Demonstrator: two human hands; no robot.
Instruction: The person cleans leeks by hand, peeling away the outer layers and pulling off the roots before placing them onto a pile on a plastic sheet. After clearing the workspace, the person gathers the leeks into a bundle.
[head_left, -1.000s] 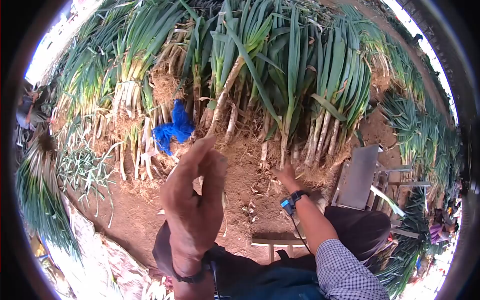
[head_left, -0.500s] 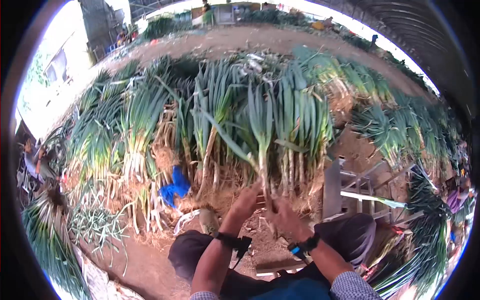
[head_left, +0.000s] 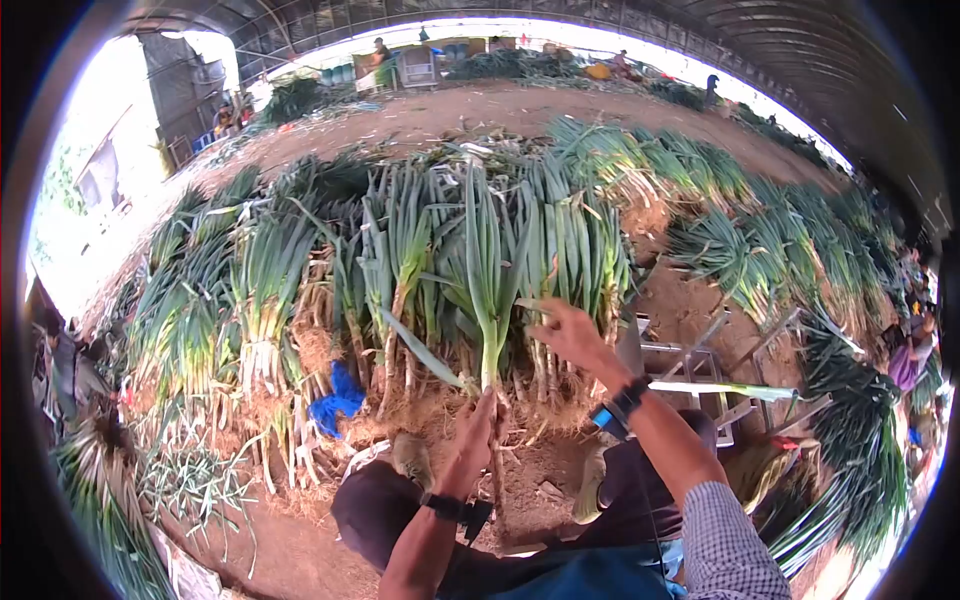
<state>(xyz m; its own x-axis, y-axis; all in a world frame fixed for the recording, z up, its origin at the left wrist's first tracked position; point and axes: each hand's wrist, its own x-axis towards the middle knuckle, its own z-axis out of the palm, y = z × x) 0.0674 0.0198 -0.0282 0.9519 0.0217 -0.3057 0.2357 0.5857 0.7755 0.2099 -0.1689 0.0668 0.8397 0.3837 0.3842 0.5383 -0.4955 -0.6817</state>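
Note:
My left hand (head_left: 478, 425) grips the pale lower stalk of a leek (head_left: 489, 290) and holds it upright in front of me, green leaves fanning upward. My right hand (head_left: 568, 335) is raised beside the leaves, fingers pinched on an outer leaf. A dark strap is on my left wrist and a blue-and-black band on my right. Behind the leek lies a long heap of leek bundles (head_left: 400, 250), roots toward me.
A blue cloth (head_left: 338, 398) lies among the roots at left. A metal frame stool (head_left: 700, 365) stands to the right with a leek across it. More leek piles (head_left: 760, 250) spread right and left. Brown dirt ground (head_left: 480, 110) lies beyond. A person (head_left: 905, 360) sits far right.
The view has tilted up. Both hands took hold of one leek and lifted it; my right hand has moved up from the stalk's base to the leaves.

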